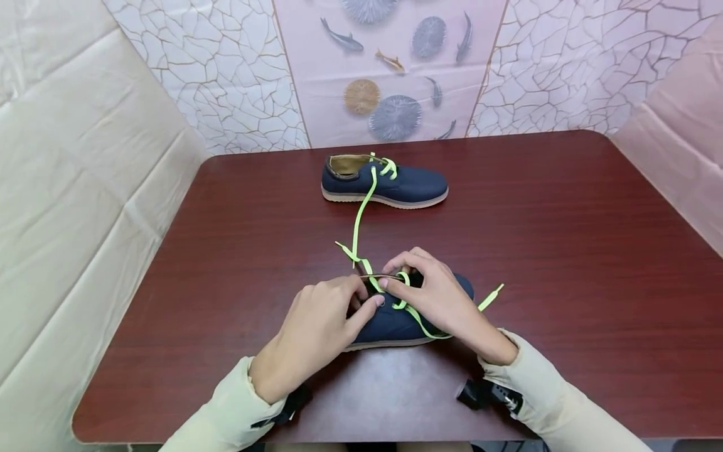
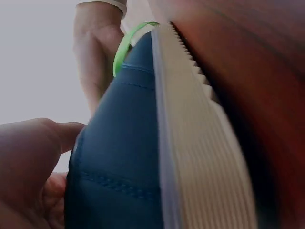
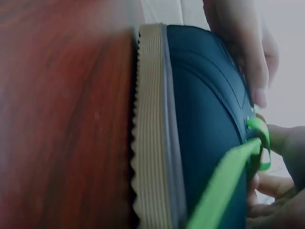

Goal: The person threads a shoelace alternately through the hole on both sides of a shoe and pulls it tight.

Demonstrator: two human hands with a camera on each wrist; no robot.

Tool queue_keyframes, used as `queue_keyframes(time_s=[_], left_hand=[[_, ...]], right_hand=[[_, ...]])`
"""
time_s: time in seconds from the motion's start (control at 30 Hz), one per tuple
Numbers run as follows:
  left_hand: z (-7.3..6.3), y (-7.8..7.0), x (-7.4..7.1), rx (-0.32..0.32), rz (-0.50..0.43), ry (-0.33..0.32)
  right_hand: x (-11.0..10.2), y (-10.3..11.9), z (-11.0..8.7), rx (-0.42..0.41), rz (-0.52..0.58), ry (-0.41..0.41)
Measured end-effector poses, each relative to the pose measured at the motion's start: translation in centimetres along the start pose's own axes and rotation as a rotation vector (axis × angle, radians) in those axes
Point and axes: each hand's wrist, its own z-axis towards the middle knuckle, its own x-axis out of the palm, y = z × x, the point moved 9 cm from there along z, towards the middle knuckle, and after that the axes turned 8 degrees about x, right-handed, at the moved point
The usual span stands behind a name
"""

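Note:
A navy shoe (image 1: 390,326) with a pale ribbed sole (image 2: 200,167) stands on the table before me, toe toward the right. My left hand (image 1: 322,320) grips it at the opening, thumb on the near lace flap and fingers curled at the inner edge. From the far side, my right hand (image 1: 432,295) pinches the raised thin edge at the opening, thumb and forefinger close together. Whether that edge is tongue or far flap, I cannot tell. A neon-green shoelace (image 1: 418,320) threads the front eyelets. One end trails under the right wrist; another lies beyond the shoe.
A matching navy shoe (image 1: 412,186) stands farther back, its green lace (image 1: 361,210) hanging toward me. The reddish-brown table (image 1: 565,251) reaches a patterned backdrop (image 1: 390,75). Pale cloth (image 1: 85,220) borders the left side. Black wrist cameras (image 1: 488,397) sit below my cuffs.

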Motion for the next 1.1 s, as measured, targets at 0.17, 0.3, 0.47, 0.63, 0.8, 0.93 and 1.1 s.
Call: queue_keyframes(time_s=[0.17, 0.3, 0.47, 0.63, 0.8, 0.93, 1.1], left_hand=[[0.0, -0.4, 0.7, 0.051, 0.015, 0.039], [0.2, -0.6, 1.1, 0.073, -0.026, 0.046], [0.4, -0.9, 1.3, 0.098, -0.084, 0.030], [0.2, -0.6, 0.7, 0.104, -0.109, -0.017], [-0.1, 0.0, 0.4, 0.097, -0.123, -0.029], [-0.1, 0.1, 0.4, 0.094, -0.123, -0.022], [-0.1, 0.0, 0.4, 0.098, -0.109, -0.018]], right_hand=[[-0.7, 0.2, -0.7, -0.047, -0.014, 0.019], [-1.9, -0.1, -1.8, -0.036, -0.032, -0.012], [-3.2, -0.3, -4.7, -0.055, -0.160, -0.100], [-2.6, -0.1, -6.8, -0.137, -0.291, -0.088], [-1.6, 0.3, -7.3, -0.169, -0.349, -0.041], [-1.2, 0.8, -7.3, -0.173, -0.357, -0.039], [-1.1, 1.2, -7.1, -0.145, -0.362, -0.079]])
